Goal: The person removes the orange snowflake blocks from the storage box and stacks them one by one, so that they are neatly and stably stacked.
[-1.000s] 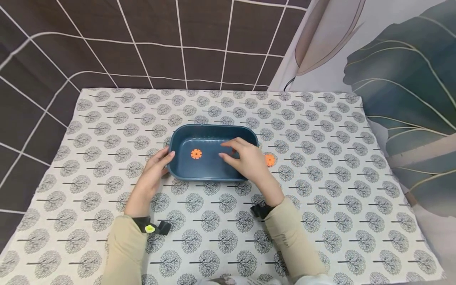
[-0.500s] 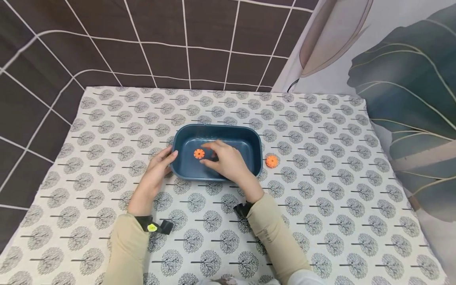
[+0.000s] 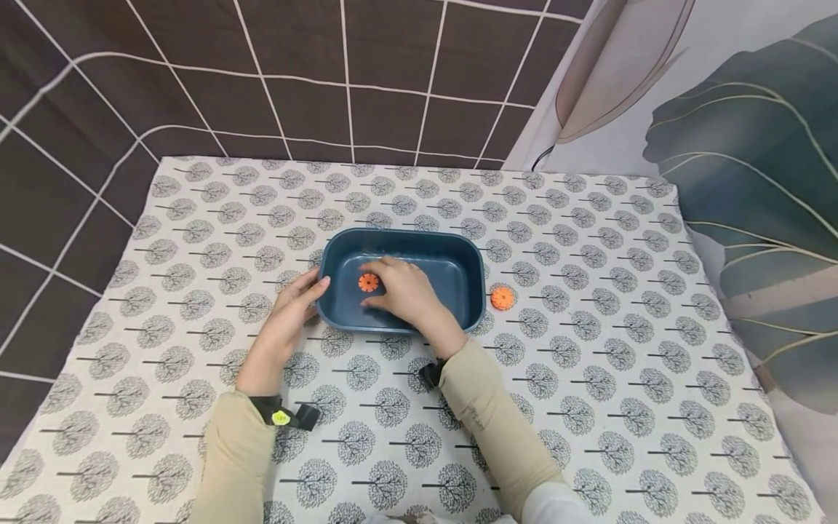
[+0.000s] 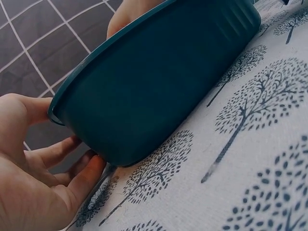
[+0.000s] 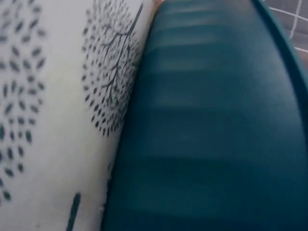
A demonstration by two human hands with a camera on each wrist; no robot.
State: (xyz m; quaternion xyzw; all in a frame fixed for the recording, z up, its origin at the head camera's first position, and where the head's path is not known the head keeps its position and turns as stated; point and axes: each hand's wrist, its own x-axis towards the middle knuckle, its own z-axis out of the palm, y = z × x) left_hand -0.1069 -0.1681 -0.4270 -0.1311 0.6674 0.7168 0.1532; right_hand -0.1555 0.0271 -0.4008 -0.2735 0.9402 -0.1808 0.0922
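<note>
A dark blue-green plastic basin [image 3: 432,327] sits on the cloth. My left hand [image 3: 288,316] holds its left end, thumb over the rim and fingers against the outer wall; the left wrist view shows these fingers [image 4: 50,154] below the rim. Inside the basin lies an orange notched disc [image 3: 368,282] with a dark centre. Over the basin floor is my right hand [image 3: 409,291], its index finger right at the disc's far edge and its thumb lower, a gap from the disc. In the right wrist view the basin's outer wall [image 5: 207,134] hides this hand.
A second orange piece [image 3: 502,298], looking like stacked discs, lies on the cloth just right of the basin. Tree-patterned cloth [image 3: 589,437] covers the table. A dark gridded curtain [image 3: 294,109] hangs behind, and a leaf-print cloth [image 3: 772,182] at the right.
My right hand has moved left inside the basin, from its right part to the orange disc. The left hand stays at the rim. The view has shifted slightly.
</note>
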